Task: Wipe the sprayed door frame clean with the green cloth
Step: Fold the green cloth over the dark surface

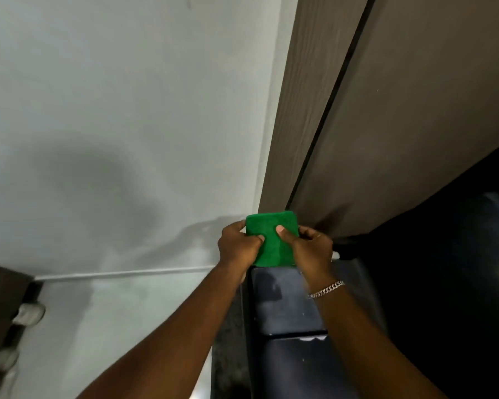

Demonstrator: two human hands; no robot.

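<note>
Pale grey wall fills everything left of the door frame, which runs as a brown wood-grain strip up and to the right, a dark gap dividing it from the door panel beyond. Working across from that frame: your left hand sits just left of its lower end, thumb pinched over the green cloth; the cloth, folded into a thick square pad, is held up right at the foot of the frame; your right hand, with a chain bracelet at the wrist, clamps the pad's other edge. So both hands are closed on the one cloth, close together. I judge wiping is about to start: keep the pad flat, press firmly, and stroke along the grain, turning to a fresh face as it dampens
</note>
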